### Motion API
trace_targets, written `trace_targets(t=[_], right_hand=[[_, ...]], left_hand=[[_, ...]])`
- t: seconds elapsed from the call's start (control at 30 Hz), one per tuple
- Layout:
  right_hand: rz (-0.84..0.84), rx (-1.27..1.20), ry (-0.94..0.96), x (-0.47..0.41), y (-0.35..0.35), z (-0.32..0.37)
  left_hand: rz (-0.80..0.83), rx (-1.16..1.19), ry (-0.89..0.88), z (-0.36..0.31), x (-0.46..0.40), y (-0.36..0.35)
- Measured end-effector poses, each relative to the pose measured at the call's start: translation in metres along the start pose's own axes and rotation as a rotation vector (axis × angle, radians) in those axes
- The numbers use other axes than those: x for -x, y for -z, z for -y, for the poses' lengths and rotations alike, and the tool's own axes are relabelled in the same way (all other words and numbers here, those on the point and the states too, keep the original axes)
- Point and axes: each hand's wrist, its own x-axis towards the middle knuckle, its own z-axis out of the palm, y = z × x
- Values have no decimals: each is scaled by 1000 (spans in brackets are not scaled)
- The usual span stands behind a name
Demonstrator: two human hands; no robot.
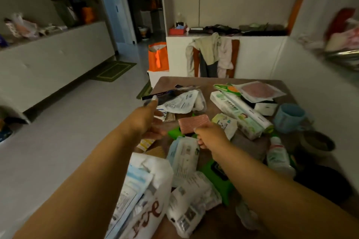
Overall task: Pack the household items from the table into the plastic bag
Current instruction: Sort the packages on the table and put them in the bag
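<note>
The brown table (171, 81) is strewn with household packs. My right hand (210, 135) grips the near edge of a pink ribbed pack (193, 123) at the table's middle. My left hand (147, 122) reaches out over the table's left side with its fingers spread. One straight finger touches a long dark box (169, 94) at the far left. The white plastic bag (149, 205) with red lettering lies open at the near edge, between my forearms. A blue-and-white pack sticks out of the bag. White wrapped packs (182, 159) lie next to it.
A long white roll box (239, 114), a blue mug (290, 117), a dark bowl (317, 142), a white bottle (277, 153) and green wipe packs (217, 178) crowd the right half. An orange bag (158, 56) and a chair draped with clothes (211, 54) stand beyond the table.
</note>
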Motion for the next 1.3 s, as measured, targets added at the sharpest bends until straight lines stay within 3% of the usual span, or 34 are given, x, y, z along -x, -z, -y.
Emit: trace_targets(t=[0.27,0.53,0.7,0.87,1.03,1.3], right_hand=[[-304,321,-96,-120,122,-19],[-209,711,-59,-199,151,-40],[-187,985,-20,-232,142,-50],[-205,1073,-3,-252,137,-44],[-128,957,-77,-266,132,-46],[-135,980,-84,-279,131,-41]], left_hand=[[204,4,59,-24,-70,-124],[226,86,165,-11,-138,-184],[221,79,116,6,-165,-204],[204,119,88,12,-178,-215],[185,157,84,13,-187,-217],[96,216,95,15,-199,-213]])
